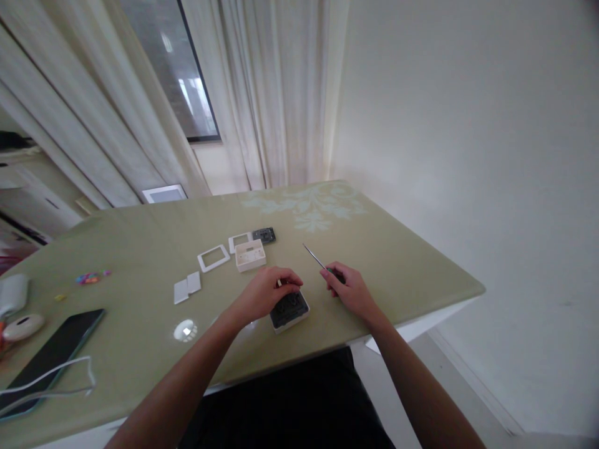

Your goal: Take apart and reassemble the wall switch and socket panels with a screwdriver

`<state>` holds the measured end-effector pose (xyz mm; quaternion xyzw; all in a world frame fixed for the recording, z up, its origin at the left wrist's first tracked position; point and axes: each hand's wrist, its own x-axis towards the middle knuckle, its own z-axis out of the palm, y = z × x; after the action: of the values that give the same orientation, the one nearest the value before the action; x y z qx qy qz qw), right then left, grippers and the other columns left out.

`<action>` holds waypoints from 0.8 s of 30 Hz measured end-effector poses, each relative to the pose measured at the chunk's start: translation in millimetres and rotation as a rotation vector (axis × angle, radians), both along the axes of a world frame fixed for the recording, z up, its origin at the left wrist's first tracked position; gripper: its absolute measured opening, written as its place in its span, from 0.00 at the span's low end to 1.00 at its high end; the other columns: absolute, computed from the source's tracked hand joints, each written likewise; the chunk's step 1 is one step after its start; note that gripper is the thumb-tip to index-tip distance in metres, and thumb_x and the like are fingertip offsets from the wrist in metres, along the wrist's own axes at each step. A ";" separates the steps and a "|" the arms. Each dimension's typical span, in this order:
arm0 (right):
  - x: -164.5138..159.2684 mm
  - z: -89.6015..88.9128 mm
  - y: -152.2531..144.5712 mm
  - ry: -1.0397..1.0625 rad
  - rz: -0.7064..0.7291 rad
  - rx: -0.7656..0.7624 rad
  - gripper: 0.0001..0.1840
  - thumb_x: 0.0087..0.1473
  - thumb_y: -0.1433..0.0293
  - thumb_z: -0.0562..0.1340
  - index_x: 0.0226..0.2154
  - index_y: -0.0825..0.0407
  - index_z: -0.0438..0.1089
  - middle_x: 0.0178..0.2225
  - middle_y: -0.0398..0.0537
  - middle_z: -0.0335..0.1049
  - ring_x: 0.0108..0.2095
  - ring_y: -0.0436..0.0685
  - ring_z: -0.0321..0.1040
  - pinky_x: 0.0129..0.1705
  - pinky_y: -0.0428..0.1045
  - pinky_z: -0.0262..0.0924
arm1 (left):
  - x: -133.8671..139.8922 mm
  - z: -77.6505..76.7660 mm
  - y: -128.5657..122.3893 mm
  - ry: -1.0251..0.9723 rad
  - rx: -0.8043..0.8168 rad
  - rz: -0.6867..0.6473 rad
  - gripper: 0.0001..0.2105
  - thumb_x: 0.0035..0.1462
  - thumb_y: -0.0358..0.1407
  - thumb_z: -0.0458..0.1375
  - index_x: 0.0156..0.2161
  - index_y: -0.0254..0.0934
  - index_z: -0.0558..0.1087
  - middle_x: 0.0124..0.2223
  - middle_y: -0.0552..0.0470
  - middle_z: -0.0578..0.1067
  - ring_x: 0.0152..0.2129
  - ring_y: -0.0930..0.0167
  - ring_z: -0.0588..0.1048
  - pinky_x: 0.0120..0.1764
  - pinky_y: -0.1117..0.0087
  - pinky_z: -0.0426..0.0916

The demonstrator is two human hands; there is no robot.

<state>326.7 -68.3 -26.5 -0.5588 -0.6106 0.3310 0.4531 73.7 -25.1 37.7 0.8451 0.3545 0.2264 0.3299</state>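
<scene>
A wall switch (289,310), a dark module seated in a white box, lies near the table's front edge. Over its far side, my left hand (276,288) is closed, thumb and fingers curled together. Whatever the fingertips pinch, if anything, is too small to make out. To the right of the box, my right hand (344,285) is wrapped round the dark handle of a screwdriver (313,255). Its thin metal shaft points up and left, away from the box. Beyond my left hand stand an open white back box (250,257) and another dark switch module (264,235).
Two white frames (214,258) and two white cover plates (181,291) lie left of the boxes. On the left are a phone (56,352), a white cable (51,376), a white rounded case (24,327) and small coloured pieces (91,277). A wall (468,156) rises at right.
</scene>
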 end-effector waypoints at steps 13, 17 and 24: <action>-0.8 1.6 -0.8 -0.003 -0.007 0.012 0.21 0.66 0.50 0.62 0.38 0.50 0.75 0.25 0.40 0.70 0.23 0.51 0.68 0.28 0.47 0.61 | 3.1 -4.7 2.3 0.140 0.107 0.009 0.04 0.64 0.32 0.66 0.37 0.41 0.84 0.37 0.53 0.86 0.36 0.67 0.80 0.42 0.67 0.69; -0.6 0.9 -0.4 -0.003 -0.005 0.016 0.21 0.66 0.49 0.62 0.38 0.50 0.75 0.25 0.40 0.70 0.22 0.51 0.67 0.28 0.47 0.61 | 2.7 -5.9 1.1 0.180 0.147 0.012 0.04 0.65 0.32 0.66 0.38 0.40 0.84 0.38 0.52 0.86 0.38 0.65 0.80 0.43 0.66 0.69; -1.4 3.4 -1.4 -0.006 -0.004 0.016 0.21 0.66 0.49 0.62 0.38 0.50 0.75 0.25 0.40 0.70 0.22 0.51 0.67 0.28 0.47 0.62 | 6.1 -4.0 -5.5 0.265 0.220 0.019 0.03 0.64 0.34 0.68 0.37 0.40 0.84 0.36 0.49 0.83 0.37 0.63 0.78 0.42 0.64 0.68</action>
<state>325.3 -69.8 -23.1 -0.5574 -0.6133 0.3235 0.4566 79.8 -30.6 33.7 0.8951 0.3761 0.1538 0.1836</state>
